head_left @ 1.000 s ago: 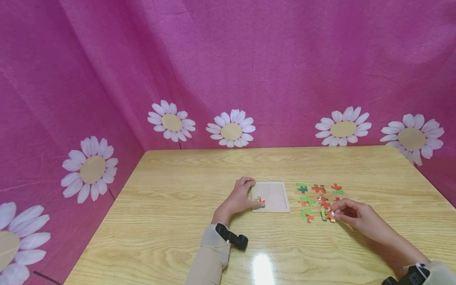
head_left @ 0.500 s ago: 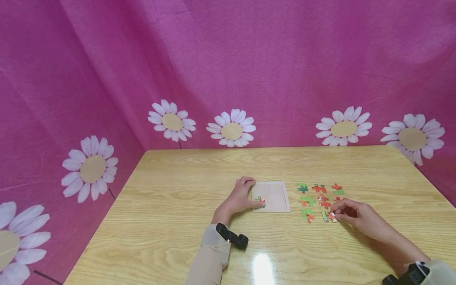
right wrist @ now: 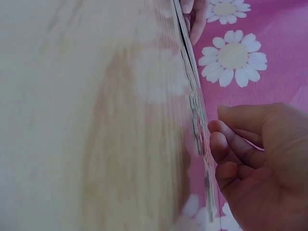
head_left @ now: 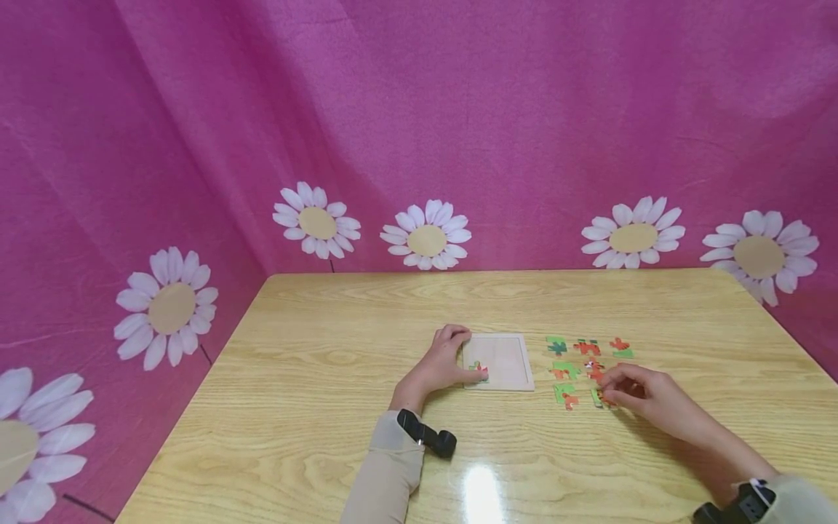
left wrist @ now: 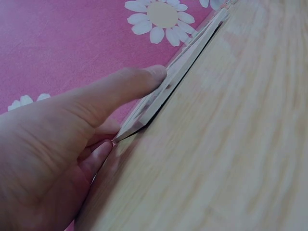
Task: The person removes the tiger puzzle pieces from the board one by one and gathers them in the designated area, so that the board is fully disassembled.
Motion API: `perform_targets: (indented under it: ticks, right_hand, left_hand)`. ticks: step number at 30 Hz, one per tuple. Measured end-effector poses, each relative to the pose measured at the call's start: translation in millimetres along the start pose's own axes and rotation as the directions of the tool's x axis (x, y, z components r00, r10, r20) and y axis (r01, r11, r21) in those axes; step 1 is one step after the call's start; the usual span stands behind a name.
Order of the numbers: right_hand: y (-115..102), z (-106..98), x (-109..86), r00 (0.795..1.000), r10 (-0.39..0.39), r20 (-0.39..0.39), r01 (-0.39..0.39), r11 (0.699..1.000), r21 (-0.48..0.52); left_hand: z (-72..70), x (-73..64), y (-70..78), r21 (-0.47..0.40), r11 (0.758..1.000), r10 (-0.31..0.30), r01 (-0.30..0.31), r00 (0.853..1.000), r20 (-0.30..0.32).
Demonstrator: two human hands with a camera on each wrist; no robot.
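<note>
The left hand (head_left: 448, 362) grips the left side of a shallow square wooden puzzle tray (head_left: 507, 356). Its thumb lies over the front rim, by a red and green jigsaw piece (head_left: 476, 366) in the tray's lower left corner. In the left wrist view the thumb is on top and the fingers are at the edge. The right hand (head_left: 655, 397) hovers over the loose pieces, its fingers loosely bent and thumb apart, with nothing seen between them. Its fingertips partly cover a jigsaw piece (head_left: 598, 397) in the nearest row. Another orange piece (head_left: 593, 367) lies just beyond.
Several green and orange jigsaw pieces lie in loose rows right of the tray, among them a dark green one (head_left: 556, 346) and one at the back right (head_left: 620, 347). The wooden table (head_left: 314, 378) meets a pink flowered cloth (head_left: 497, 131) behind.
The right hand has let a piece down flat in the nearest row and shifted slightly left over the pieces. The left hand and tray have stayed put.
</note>
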State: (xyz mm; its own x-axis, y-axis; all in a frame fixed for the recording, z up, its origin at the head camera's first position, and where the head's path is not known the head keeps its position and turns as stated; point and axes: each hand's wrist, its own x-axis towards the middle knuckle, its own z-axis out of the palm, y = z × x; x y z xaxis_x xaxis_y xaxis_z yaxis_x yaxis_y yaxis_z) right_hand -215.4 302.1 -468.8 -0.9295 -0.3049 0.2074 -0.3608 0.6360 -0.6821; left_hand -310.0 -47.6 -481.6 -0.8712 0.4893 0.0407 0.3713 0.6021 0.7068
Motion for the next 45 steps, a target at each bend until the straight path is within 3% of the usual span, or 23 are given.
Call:
perform_targets:
  ticks: [13,25,36,45]
  right_hand:
    - [-8,11,13.1,0.992,-0.122,-0.018,0.123,0.992,0.024]
    - [-26,24,34.6,0.993,-0.105,0.05,0.103,0.993,0.052]
    - [-36,46,62.6,0.993,-0.095,0.067,0.093,0.995,0.022]
    - [-46,65,84.6,0.99,-0.095,0.104,0.091,0.995,0.047]
  left_hand:
    - [-1.8,-0.9,0.4,-0.006,1.0,0.003,-0.003,1.0,0.023]
    - [-3.2,-2.6,0.8,-0.029,1.0,0.001,0.0,0.999,0.04]
    - [-1.3,-0.3,0.2,0.043,0.998,0.031,-0.034,0.996,0.08]
    - [-1.6,-1.5,2.1,0.057,0.998,0.022,-0.027,0.996,0.089]
